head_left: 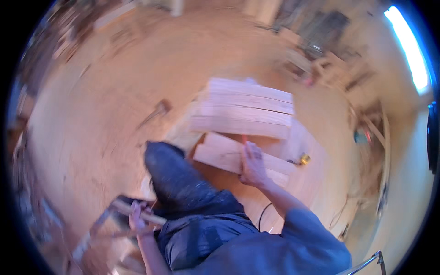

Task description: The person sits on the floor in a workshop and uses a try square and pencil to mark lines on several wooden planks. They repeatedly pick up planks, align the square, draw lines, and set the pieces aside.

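Observation:
My right hand [253, 166] rests on a short, pale wooden board [220, 153]. From its fingertips sticks out a thin red stick [244, 137], pencil-like but blurred. Just beyond lies a stack of pale planks [243, 109], side by side with narrow gaps. Down at the left, beside my hip, my left hand [137, 219] is closed around a light wooden bar [155, 219]. Motion blur hides what the bar's far end joins. A yellow and black tape measure [304, 159] sits to the right of the short board.
On the dusty floor at the left lies a blurred tool with a handle [160, 108]. Wood pieces [330, 68] and clutter line the far right wall, near a bright window [408, 48]. A dark cable [263, 215] curves near my right arm. More scraps fill the left edge.

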A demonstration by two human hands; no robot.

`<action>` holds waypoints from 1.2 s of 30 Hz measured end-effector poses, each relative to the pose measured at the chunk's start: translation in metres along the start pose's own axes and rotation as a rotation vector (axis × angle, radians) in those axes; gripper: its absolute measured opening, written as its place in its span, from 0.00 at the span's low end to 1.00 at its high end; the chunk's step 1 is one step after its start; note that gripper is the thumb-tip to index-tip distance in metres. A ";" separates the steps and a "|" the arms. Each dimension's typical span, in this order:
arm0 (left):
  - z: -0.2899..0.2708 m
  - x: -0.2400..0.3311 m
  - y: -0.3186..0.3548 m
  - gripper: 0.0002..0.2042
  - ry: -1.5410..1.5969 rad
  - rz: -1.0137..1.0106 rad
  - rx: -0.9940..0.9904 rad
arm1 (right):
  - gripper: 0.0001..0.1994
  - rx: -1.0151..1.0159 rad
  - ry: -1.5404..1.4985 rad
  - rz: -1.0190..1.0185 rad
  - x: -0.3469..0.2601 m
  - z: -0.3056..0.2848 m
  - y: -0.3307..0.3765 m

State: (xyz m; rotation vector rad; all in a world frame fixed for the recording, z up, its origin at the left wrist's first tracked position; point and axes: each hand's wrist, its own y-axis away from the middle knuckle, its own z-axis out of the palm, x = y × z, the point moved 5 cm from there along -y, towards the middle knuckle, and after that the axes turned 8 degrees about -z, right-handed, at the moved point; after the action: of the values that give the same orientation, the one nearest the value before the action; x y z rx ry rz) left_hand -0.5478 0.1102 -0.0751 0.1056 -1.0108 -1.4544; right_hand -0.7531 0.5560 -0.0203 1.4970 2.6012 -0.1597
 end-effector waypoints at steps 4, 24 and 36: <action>0.006 0.009 0.017 0.10 -0.128 -0.068 0.290 | 0.45 0.122 -0.224 -0.189 -0.031 0.005 0.005; 0.035 0.031 0.145 0.27 -0.049 0.479 1.074 | 0.29 -0.679 -1.257 -0.800 -0.365 -0.042 -0.079; 0.004 0.028 0.209 0.29 -0.253 0.753 0.896 | 0.08 -0.689 -1.272 -0.522 -0.423 -0.025 -0.023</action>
State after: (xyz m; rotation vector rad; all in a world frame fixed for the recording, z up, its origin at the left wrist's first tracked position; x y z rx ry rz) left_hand -0.3968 0.1277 0.0713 0.1626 -1.6296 -0.2703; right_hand -0.5646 0.1884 0.0767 0.2277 1.6004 -0.1590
